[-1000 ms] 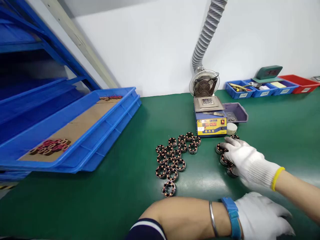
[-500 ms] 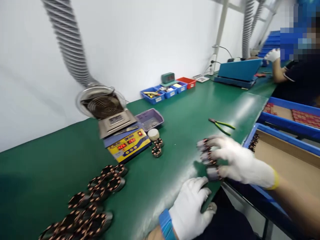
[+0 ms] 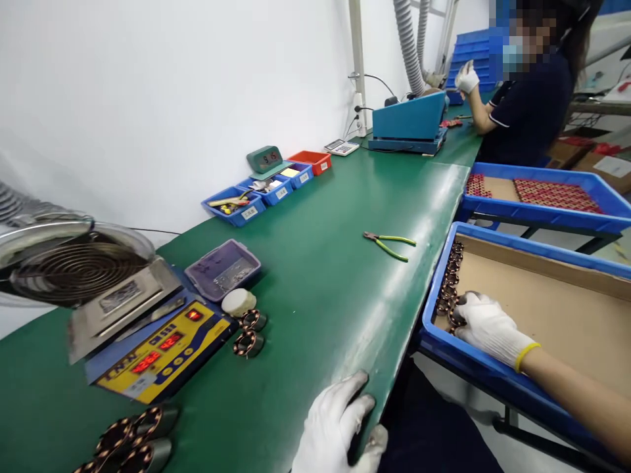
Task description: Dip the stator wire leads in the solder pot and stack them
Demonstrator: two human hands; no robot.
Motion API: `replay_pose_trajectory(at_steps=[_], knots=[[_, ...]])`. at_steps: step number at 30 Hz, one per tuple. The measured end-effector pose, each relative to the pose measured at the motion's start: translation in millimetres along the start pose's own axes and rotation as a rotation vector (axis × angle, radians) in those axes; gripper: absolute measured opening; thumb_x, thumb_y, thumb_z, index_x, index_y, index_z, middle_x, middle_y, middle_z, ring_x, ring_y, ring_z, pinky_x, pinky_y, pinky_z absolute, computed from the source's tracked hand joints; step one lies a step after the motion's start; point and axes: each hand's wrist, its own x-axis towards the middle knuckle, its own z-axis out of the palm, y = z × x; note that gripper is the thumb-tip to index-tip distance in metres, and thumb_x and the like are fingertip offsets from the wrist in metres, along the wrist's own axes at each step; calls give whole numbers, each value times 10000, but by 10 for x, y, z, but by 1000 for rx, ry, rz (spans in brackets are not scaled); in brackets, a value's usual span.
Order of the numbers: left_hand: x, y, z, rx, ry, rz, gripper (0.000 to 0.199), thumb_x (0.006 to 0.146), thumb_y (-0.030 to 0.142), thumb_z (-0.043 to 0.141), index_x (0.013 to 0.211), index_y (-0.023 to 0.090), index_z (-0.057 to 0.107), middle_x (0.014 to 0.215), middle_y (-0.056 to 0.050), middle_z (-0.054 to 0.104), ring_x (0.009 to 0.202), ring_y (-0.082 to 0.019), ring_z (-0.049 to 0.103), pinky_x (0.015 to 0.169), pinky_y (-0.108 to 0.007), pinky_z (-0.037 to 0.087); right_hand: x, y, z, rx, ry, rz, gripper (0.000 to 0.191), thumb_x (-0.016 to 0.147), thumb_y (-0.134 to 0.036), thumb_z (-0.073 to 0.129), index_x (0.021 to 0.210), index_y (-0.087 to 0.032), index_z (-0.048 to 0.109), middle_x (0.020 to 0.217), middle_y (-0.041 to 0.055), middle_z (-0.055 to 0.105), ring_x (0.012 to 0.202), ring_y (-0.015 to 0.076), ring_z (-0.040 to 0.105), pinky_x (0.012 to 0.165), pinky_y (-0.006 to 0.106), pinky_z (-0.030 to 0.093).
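Note:
My right hand (image 3: 490, 328), in a white glove, reaches into the near blue tray (image 3: 557, 295). Its fingers are closed around a copper-wound stator (image 3: 456, 318) at the tray's left wall; whether more stators are under the fingers is hidden. A line of stators (image 3: 449, 279) stands along that wall, just beyond the hand. My left hand (image 3: 338, 420), also gloved, lies at the green table's front edge with fingers apart and nothing in it. Two stators (image 3: 248, 343) sit beside a round white pad (image 3: 239, 302), and several more (image 3: 142, 440) lie at the lower left.
A yellow-fronted heating unit (image 3: 167, 351) with red digits stands at left, beside a purple bin (image 3: 221, 269). Green-handled cutters (image 3: 392, 243) lie mid-table. Small blue bins (image 3: 236, 207) line the wall. A co-worker (image 3: 532, 112) sits past a second blue tray (image 3: 547, 174).
My right hand has moved from the tabletop into the tray on the right, carrying stators. My left hand stays near the table edge. The view has turned to the right.

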Motion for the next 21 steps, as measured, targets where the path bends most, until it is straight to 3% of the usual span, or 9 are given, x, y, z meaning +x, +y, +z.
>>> replay_pose_trajectory(at_steps=[5, 8, 11, 14, 16, 18, 21], knots=[[-22, -58, 11, 36, -31, 29, 270, 851, 322, 629, 1105, 232, 631, 1241, -117, 672, 1117, -260, 672, 892, -370, 594, 50, -71, 143, 91, -10, 80, 429, 835, -531, 511, 1045, -232, 736, 1332, 129, 429, 1222, 314, 408, 960, 395, 370], [-31, -88, 19, 49, -37, 52, 286, 838, 329, 652, 1106, 229, 634, 1233, -116, 677, 1118, -255, 672, 888, -361, 598, 26, 25, 156, 95, -21, 61, 502, 861, -600, 456, 1113, -253, 718, 1316, 133, 434, 1215, 310, 426, 963, 401, 393], [-44, -108, 29, 63, -33, 76, 313, 819, 330, 674, 1107, 216, 630, 1220, -127, 681, 1114, -254, 673, 867, -350, 606, 21, 140, 142, 67, -45, -27, 451, 825, -542, 521, 1126, -267, 713, 1288, 139, 455, 1192, 316, 450, 941, 406, 411], [-52, -116, 33, 82, -42, 78, 320, 814, 318, 672, 1113, 212, 628, 1224, -133, 680, 1114, -255, 674, 863, -350, 607, 41, 198, 140, 19, -47, -99, 515, 673, -371, 673, 1168, -232, 708, 1317, 172, 447, 1229, 367, 418, 986, 450, 381], [-52, -117, 33, 86, -43, 84, 312, 818, 305, 663, 1115, 216, 629, 1223, -129, 683, 1108, -254, 677, 866, -350, 606, 56, 171, 137, -15, -7, -123, 492, 660, -331, 678, 1122, -170, 722, 1292, 210, 456, 1229, 399, 398, 1009, 485, 348], [-46, -114, 30, 86, -41, 86, 310, 818, 305, 662, 1113, 216, 632, 1219, -128, 686, 1100, -255, 681, 859, -350, 610, 69, 102, 123, -43, 53, -136, 418, 759, -410, 618, 1024, -107, 731, 1249, 247, 467, 1214, 415, 386, 1010, 506, 329], [-28, -101, 17, 86, -49, 76, 298, 820, 331, 666, 1098, 224, 645, 1214, -119, 691, 1083, -257, 688, 844, -347, 615, 81, 13, 92, -72, 115, -163, 530, 851, -547, 523, 922, -60, 718, 1222, 279, 473, 1197, 425, 380, 1025, 514, 310]])
